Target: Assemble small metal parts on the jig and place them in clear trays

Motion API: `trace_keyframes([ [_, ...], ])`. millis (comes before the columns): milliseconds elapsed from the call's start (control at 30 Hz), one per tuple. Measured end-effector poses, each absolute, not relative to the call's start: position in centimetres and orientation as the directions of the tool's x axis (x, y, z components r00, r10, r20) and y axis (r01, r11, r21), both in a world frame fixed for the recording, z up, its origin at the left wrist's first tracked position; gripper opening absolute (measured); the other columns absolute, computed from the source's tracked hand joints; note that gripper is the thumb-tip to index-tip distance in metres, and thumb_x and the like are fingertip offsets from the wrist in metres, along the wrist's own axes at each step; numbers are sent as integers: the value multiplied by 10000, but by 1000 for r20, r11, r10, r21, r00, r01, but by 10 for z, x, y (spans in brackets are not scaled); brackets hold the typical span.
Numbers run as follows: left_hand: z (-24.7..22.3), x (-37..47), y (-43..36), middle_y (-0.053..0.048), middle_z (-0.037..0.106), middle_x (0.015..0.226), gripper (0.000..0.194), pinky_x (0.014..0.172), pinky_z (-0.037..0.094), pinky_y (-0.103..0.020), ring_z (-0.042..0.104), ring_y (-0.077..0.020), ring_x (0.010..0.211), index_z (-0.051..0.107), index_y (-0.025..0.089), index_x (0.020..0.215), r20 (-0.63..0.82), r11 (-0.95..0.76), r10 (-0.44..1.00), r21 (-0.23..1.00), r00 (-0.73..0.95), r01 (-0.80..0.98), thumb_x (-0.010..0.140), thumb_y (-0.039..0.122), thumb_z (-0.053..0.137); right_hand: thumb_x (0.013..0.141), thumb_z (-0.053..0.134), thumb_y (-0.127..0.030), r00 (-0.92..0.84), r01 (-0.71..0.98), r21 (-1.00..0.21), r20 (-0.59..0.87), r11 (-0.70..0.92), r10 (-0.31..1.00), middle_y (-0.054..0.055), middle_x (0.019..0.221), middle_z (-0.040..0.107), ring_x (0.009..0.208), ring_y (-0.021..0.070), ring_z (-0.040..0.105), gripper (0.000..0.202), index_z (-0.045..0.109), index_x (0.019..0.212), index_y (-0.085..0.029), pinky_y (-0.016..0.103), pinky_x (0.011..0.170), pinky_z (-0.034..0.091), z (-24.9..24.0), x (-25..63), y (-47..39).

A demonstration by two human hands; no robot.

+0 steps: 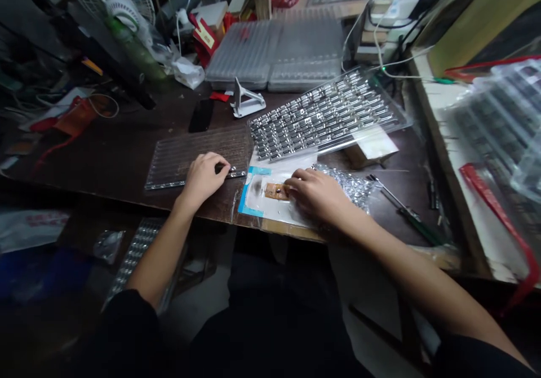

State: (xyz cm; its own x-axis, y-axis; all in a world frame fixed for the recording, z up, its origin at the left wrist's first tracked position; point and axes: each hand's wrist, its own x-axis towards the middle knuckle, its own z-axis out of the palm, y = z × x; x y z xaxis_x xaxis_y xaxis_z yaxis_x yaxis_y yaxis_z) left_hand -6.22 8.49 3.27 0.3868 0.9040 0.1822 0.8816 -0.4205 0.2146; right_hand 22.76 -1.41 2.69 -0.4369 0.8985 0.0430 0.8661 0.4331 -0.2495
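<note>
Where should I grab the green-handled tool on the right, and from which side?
Probably by the green handle, from above and the near side: it is the thicker end, lies closer to you, and nothing visible covers it. The thin metal shaft points away, toward the shiny small parts.

Dim light over a dark brown desk (pixel 114 147), grey floor (pixel 367 279) below, pale ledge (pixel 450 119) rightward
</note>
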Motion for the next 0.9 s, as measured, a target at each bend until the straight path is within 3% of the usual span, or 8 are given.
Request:
trace_keyframes([
  [133, 48, -54, 79, -66, 710, 1080, 171, 947, 464, -440, 619, -289, 1026, 707, 230, 973, 206, -381, 915, 152, 348, 912, 876, 191, 572, 977, 542, -285, -353, 914, -228, -44, 335, 935, 136, 1020, 691, 893, 241, 617, 227, 717, 1020, -147, 331, 708, 378, 32, 238, -15],
  [300, 48, -2, 80, -45, 701, 1105, 145, 995, 452, -432, 603, -258, 1062, 719, 234, 983, 219, -512, 858, 280, 465, 812, 903, 221, 598, 977, 474, -189, -358, 912, -236, -61, 335, 932, 128, 989, 705, 867, 238, 635, 225, 696, 985, -152, 328, 684, 359, 28, 235, -17],
  [533, 26, 44, 88, -59, 674, 1064, 47, 955, 465, -426, 567, -266, 1046, 704, 208, 891, 281, -577, 814, 298, 508, 760, 854, 232, 716, 986, 459, -211, -320, 890, -354, -32, 289, 947, 104, 1046, 718, 923, 218, 647, 241, 673, 1088, -164, 299, 709, 376, 28, 240, -14],
  [633, 26, 41, 87, -59, 675, 1042, 23, 937, 470, -413, 579, -256, 1026, 667, 200, 864, 306, -602, 797, 317, 521, 733, 865, 197, 689, 972, 497, -227, -329, 889, -348, -31, 299, 944, 106, 1076, 711, 957, 226, 639, 249, 680, 1131, -168, 301, 746, 388, 28, 242, -13],
  [900, 36, 21, 41, -23, 712, 959, 72, 837, 525, -293, 669, -169, 884, 607, 196, 949, 319, -562, 818, 620, 479, 548, 879, 179, 600, 997, 472, -226, -351, 910, -268, -89, 316, 932, 126, 1023, 698, 925, 240, 634, 245, 710, 998, -164, 327, 741, 380, 28, 235, -15],
])
